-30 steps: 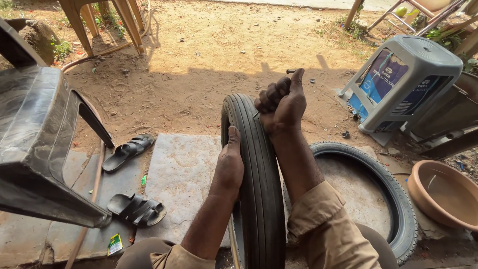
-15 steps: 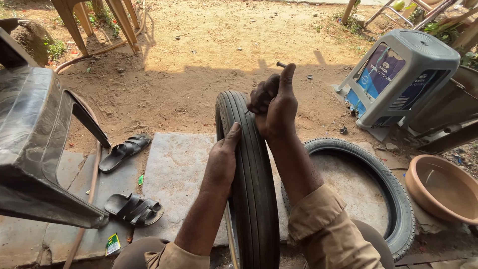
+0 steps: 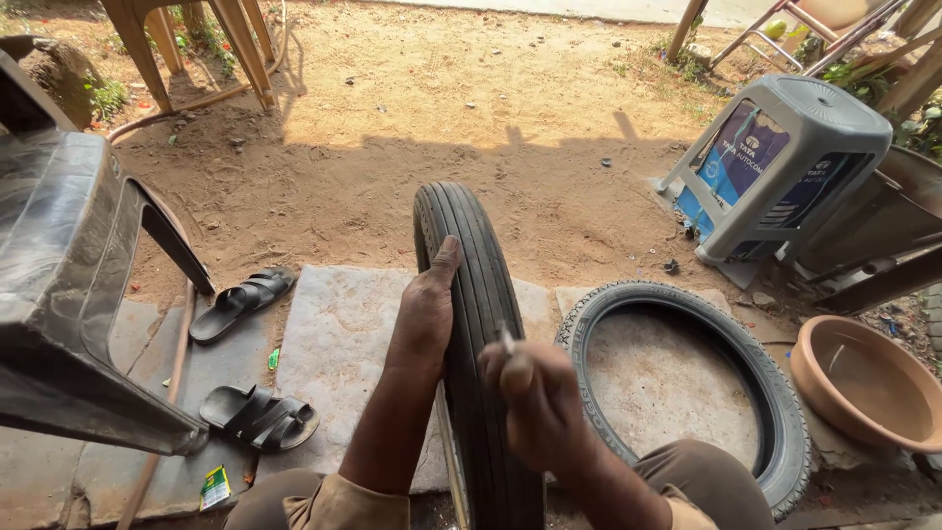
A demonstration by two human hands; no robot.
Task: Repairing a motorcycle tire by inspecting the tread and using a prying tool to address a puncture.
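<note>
My right hand (image 3: 535, 412) is curled into a loose fist, fingertips pinched on a small thin pale metal piece (image 3: 506, 337) that sticks up above my knuckles; I cannot tell what it is, as it is small and partly blurred. It sits just beside the tread of the upright black ribbed rubber tyre (image 3: 471, 324) standing between my knees. My left hand (image 3: 427, 309) lies flat along the tyre's left shoulder, fingers spread narrow and pressed to the rubber, thumb up near the crown, steadying it rather than gripping round it.

What I judge could go wrong: that steadying hold is only a palm against the side, so if I push with the pinched piece from the right the tyre may roll or tip left off the grey stone slab (image 3: 343, 344). The piece is thin and held only at the fingertips; a slip could drop it into the sandy ground or jab my left hand, which sits close by.

Counting outward: one upright tyre, one second black tyre lying flat (image 3: 775, 412) to my right, one terracotta-coloured round basin (image 3: 834, 353), one overturned grey plastic stool (image 3: 785, 167), two black rubber sandals (image 3: 240, 302), one dark plastic chair (image 3: 69, 275) on my left.
</note>
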